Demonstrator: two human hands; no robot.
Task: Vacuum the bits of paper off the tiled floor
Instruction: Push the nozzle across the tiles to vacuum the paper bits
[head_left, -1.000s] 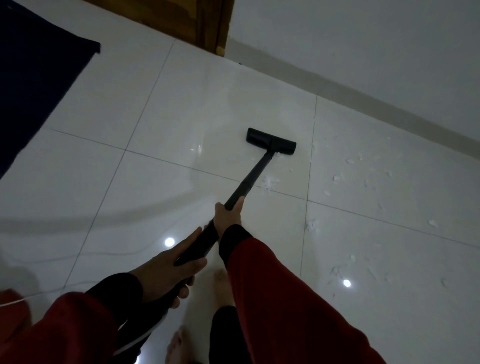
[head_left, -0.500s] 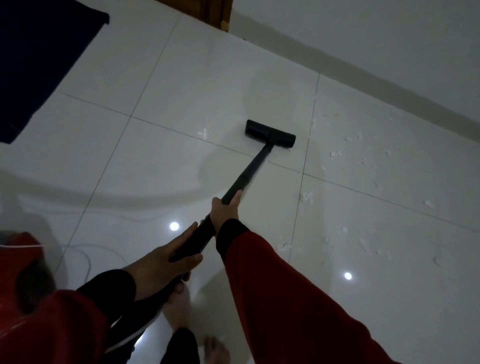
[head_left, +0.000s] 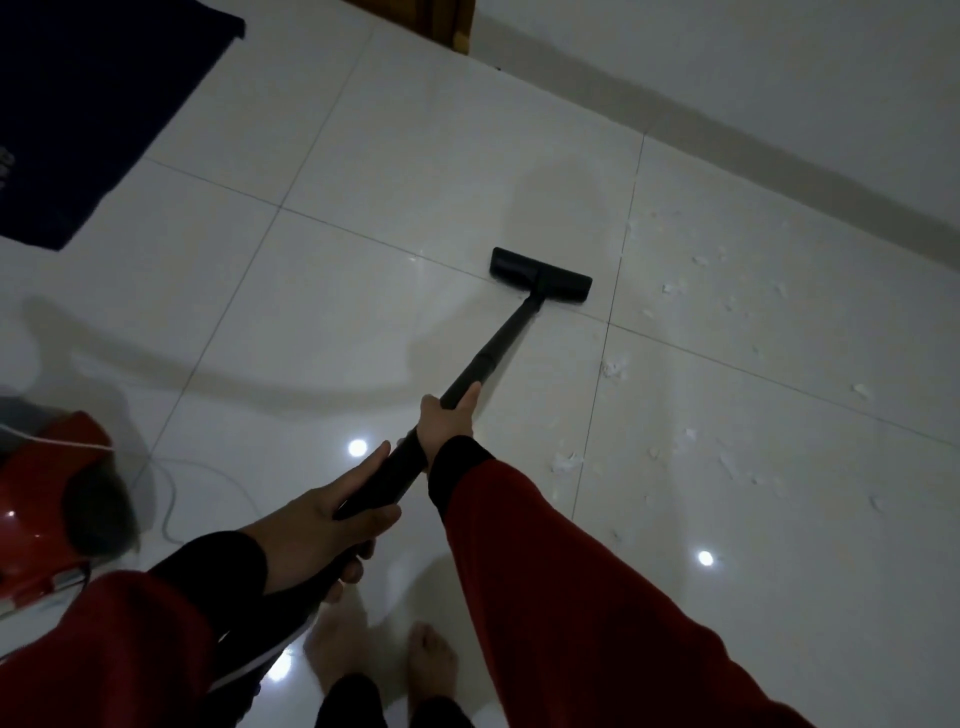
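Glossy tiled floor (head_left: 415, 171), flat black vacuum head (head_left: 540, 274), ragged paper bits (head_left: 615, 368)

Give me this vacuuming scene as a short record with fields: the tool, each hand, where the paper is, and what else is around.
tool: black vacuum wand ending in a flat black floor head, resting on the glossy white tiled floor
right hand: gripping the wand farther down
left hand: gripping the wand near its upper end
paper: white paper scraps scattered on the tiles right of the head
vacuum body: red canister at left, thin white cord beside it
other: dark blue mat at upper left
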